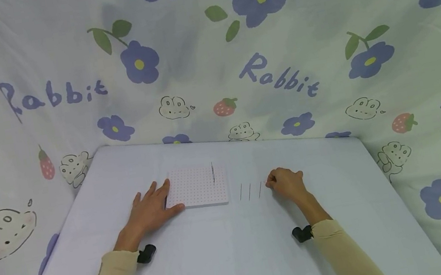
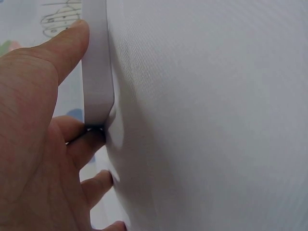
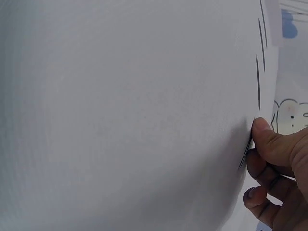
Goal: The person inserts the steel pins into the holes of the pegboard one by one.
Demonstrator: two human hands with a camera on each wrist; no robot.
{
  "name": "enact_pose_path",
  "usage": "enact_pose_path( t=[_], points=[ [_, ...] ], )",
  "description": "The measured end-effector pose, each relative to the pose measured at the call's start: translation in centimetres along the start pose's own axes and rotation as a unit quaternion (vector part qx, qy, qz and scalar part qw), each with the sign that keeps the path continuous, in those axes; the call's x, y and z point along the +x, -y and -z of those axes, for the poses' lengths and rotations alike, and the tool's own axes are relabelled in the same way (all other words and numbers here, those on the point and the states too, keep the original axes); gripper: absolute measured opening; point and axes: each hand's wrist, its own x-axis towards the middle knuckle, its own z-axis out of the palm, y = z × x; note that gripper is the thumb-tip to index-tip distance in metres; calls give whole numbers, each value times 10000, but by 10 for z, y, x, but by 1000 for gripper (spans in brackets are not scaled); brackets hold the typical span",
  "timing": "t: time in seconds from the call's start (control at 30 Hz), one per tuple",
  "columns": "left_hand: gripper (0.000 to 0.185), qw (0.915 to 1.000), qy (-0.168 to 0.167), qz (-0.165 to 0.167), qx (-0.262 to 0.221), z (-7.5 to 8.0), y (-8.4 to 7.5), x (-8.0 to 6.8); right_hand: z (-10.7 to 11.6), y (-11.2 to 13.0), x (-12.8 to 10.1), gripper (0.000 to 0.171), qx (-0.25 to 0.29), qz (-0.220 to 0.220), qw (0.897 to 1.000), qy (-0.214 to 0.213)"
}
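A white board [image 1: 194, 192] with a grid of small dots or holes lies on the table. My left hand [image 1: 150, 212] rests against its left side, fingers spread and thumb at the near edge; the left wrist view shows the thumb beside the board's white side [image 2: 97, 72]. A thin dark needle [image 1: 213, 174] stands up from the right part of the board; whether it is one or two is hard to tell. Three similar needles [image 1: 249, 191] lie apart in a row to the board's right. Beyond them my right hand [image 1: 287, 183] pinches a needle [image 3: 246, 151] between thumb and index finger, close to the tabletop.
The white-covered table [image 1: 223, 262] reaches up to a patterned cloth backdrop [image 1: 200, 63] at the back and sides. A small black camera [image 1: 147, 254] sits on the left wrist and another camera [image 1: 302, 234] on the right.
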Motion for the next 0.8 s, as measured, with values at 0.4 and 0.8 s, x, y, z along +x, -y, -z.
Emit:
enact_pose_path(
  t=[0.4, 0.8],
  points=[
    [99, 10000, -47, -8, 31, -3, 2, 1, 3, 5, -3, 12, -253, 155, 9996, 8],
    [100, 10000, -82, -21, -43, -4, 2, -1, 2, 4, -5, 14, -321, 268, 9991, 90]
  ],
)
